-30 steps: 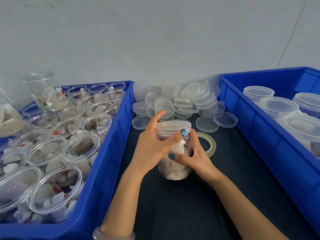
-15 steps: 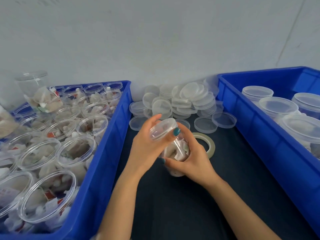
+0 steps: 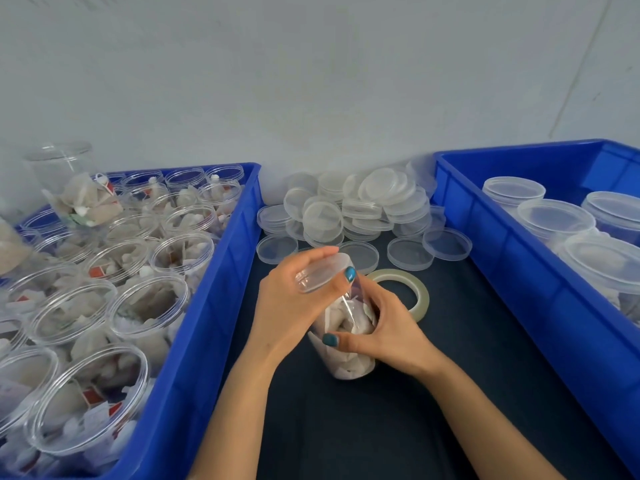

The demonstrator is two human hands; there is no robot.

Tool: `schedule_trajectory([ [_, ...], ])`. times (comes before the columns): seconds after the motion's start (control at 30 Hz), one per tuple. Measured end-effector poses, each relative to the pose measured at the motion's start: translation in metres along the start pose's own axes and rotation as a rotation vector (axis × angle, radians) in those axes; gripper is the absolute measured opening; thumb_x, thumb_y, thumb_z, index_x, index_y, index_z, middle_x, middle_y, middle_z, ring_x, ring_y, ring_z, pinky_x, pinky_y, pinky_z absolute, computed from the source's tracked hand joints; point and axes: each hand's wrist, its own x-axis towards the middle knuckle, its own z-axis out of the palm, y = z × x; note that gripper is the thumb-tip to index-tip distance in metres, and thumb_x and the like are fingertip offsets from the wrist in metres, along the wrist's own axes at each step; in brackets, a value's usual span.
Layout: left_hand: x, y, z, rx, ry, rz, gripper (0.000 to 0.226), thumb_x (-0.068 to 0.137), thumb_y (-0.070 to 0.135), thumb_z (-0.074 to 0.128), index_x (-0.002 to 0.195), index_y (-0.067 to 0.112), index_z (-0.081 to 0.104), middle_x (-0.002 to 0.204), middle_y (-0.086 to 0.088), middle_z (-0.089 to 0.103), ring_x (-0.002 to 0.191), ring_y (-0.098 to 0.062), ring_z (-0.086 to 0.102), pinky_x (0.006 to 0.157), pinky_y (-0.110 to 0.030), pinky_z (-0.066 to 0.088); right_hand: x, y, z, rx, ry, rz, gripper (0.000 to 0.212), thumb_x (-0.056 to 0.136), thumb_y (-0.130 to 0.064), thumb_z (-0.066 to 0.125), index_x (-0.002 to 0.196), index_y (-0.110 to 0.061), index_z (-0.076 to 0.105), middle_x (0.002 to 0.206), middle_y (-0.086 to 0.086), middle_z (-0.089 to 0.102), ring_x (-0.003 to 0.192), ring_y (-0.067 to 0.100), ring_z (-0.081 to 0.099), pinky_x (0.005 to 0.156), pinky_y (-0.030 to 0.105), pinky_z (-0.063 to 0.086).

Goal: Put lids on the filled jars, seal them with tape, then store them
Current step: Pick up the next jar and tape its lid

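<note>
The lid (image 3: pixel 322 271) is gripped at its rim by the left hand (image 3: pixel 294 299), with thumb and fingers curled round it. The body of the jar (image 3: pixel 349 362) is clasped lower down by the right hand (image 3: pixel 388 327), the thumb laid across its clear wall. The jar is held tilted, lid end up and to the left, with its base on or just above the dark surface (image 3: pixel 381 427); contact cannot be told.

The jar is judged to be light, since it is thin clear plastic filled with pale paper-like packets. Its wall is likely smooth and somewhat slippery, and may flex if squeezed hard. A firm hold round the middle of the body is therefore advised, with the lid taken by its edge so that the top is not pressed in.

A roll of clear tape (image 3: pixel 398 273) lies just behind the right hand. A heap of loose lids (image 3: pixel 363 209) is piled farther back against the wall. Open filled jars are packed in the left crate (image 3: pixel 221 278), and lidded ones are stored in the right crate (image 3: pixel 502 258).
</note>
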Motion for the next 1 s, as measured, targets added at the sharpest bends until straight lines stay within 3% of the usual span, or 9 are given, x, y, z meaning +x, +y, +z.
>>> schedule_trajectory([
  [0.13,-0.001,-0.001,0.001,0.027,0.033,0.004,0.058,0.068,0.068,0.078,0.118,0.041,0.067,0.117,0.023,0.068,0.114,0.006,0.059,0.095,-0.025,0.053,0.001,0.005,-0.004,-0.157,-0.069,0.026,0.072,0.066,-0.066,0.08,0.129,-0.046,0.05,0.119,-0.019,0.065,0.114,0.004,0.061,0.1,0.036,0.05],
  [0.3,0.001,-0.005,0.008,0.265,0.143,0.117,0.061,0.072,0.054,0.079,0.128,0.035,0.062,0.128,0.019,0.057,0.116,0.005,0.05,0.089,-0.006,0.039,-0.001,0.019,-0.039,-0.715,0.029,0.023,0.071,0.06,-0.076,0.073,0.117,-0.036,0.058,0.115,-0.027,0.054,0.109,-0.003,0.046,0.097,0.027,0.04],
  [0.43,0.008,-0.007,0.012,0.349,0.19,0.162,0.061,0.073,0.048,0.082,0.127,0.029,0.062,0.129,0.013,0.054,0.116,0.002,0.046,0.089,-0.001,0.032,-0.005,0.03,-0.054,-0.914,-0.014,0.186,0.043,0.076,-0.066,0.071,0.103,-0.038,0.053,0.097,-0.025,0.049,0.101,0.004,0.045,0.087,0.028,0.032],
  [0.57,0.011,-0.008,0.012,0.371,0.135,0.19,0.065,0.071,0.057,0.076,0.128,0.031,0.061,0.13,0.013,0.052,0.114,0.007,0.041,0.088,0.005,0.026,-0.005,0.029,-0.05,-0.963,0.001,0.105,0.016,0.096,-0.049,0.053,0.095,-0.034,0.055,0.093,-0.019,0.054,0.096,0.005,0.048,0.087,0.03,0.028],
  [0.67,0.014,-0.007,0.013,0.348,0.094,0.228,0.072,0.066,0.067,0.072,0.127,0.032,0.061,0.13,0.012,0.054,0.113,0.009,0.042,0.089,0.004,0.027,-0.004,0.026,-0.042,-0.923,0.097,0.034,0.03,0.102,-0.043,0.035,0.089,-0.022,0.052,0.072,-0.007,0.057,0.072,0.015,0.052,0.087,0.037,0.037],
  [0.73,0.017,-0.008,0.014,0.318,0.058,0.249,0.073,0.066,0.067,0.075,0.128,0.032,0.061,0.13,0.012,0.056,0.116,0.006,0.045,0.093,0.0,0.031,-0.004,0.022,-0.041,-0.69,0.229,0.052,0.034,0.1,-0.048,0.03,0.087,-0.02,0.046,0.064,-0.002,0.054,0.061,0.02,0.051,0.067,0.041,0.043],
  [0.87,0.02,-0.005,0.018,0.598,0.115,0.466,0.068,0.08,0.066,0.067,0.136,0.028,0.06,0.139,0.003,0.052,0.13,-0.013,0.046,0.107,-0.025,0.038,-0.006,0.016,-0.038,-0.269,0.46,-0.026,0.035,0.096,-0.054,0.03,0.095,-0.028,0.053,0.066,0.003,0.052,0.057,0.014,0.046,0.057,0.048,0.041],
  [0.93,0.017,-0.001,0.025,0.794,0.185,0.641,0.063,0.09,0.064,0.054,0.141,0.027,0.056,0.14,0.001,0.054,0.13,-0.018,0.047,0.114,-0.04,0.035,-0.009,0.015,-0.032,-0.236,0.452,-0.131,0.033,0.096,-0.043,0.031,0.108,-0.023,0.055,0.071,-0.003,0.052,0.064,0.013,0.048,0.061,0.047,0.042],
  [1.0,0.011,0.002,0.037,0.771,0.201,0.716,0.058,0.096,0.057,0.051,0.144,0.026,0.054,0.137,0.002,0.058,0.125,-0.018,0.053,0.114,-0.044,0.036,-0.01,0.015,-0.026,-0.321,0.424,-0.231,0.035,0.097,-0.033,0.031,0.119,-0.018,0.054,0.082,-0.01,0.056,0.075,0.014,0.054,0.066,0.039,0.045],
])
